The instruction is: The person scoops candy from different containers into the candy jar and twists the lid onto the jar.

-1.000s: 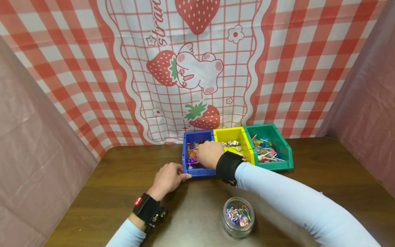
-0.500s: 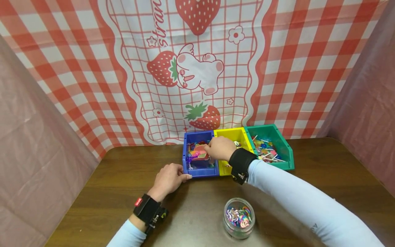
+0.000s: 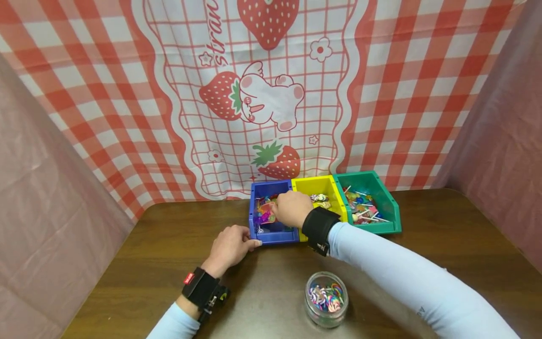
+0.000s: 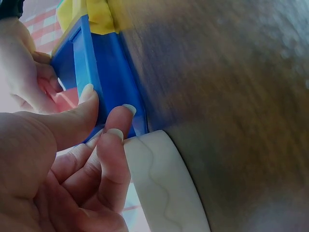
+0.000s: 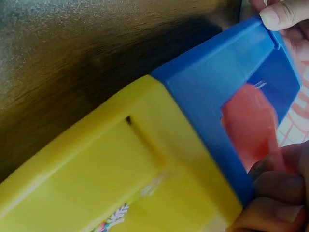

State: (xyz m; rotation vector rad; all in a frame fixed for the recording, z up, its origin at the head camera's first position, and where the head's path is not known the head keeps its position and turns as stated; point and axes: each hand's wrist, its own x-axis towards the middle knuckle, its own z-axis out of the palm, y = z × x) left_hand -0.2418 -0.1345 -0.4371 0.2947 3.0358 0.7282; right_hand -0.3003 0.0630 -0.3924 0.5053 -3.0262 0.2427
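Observation:
My right hand point(image 3: 292, 209) grips a translucent red scoop point(image 5: 248, 123) by its handle, reaching over the shared wall of the blue and yellow bins. The scoop's bowl is down inside the blue bin point(image 3: 277, 238), among colourful wrapped candies point(image 3: 264, 214); the hand partly covers it in the head view. At the bin's front left corner, my left hand point(image 3: 228, 247) holds on, thumb point(image 4: 87, 104) pressed on the front rim and fingers curled at the side. Small striped lollipops fill a round glass jar point(image 3: 326, 320) closer to me.
A yellow bin point(image 3: 315, 181) with swirled candies joins the blue one on its right. Beyond it stands a green bin point(image 3: 387, 225) of small lollipops. A checked strawberry cloth point(image 3: 271, 103) hangs behind the wooden table point(image 3: 178, 226).
My right hand lifted the scoop rightward half a second ago, then moved back left and down into the blue bin. My left hand stays in place.

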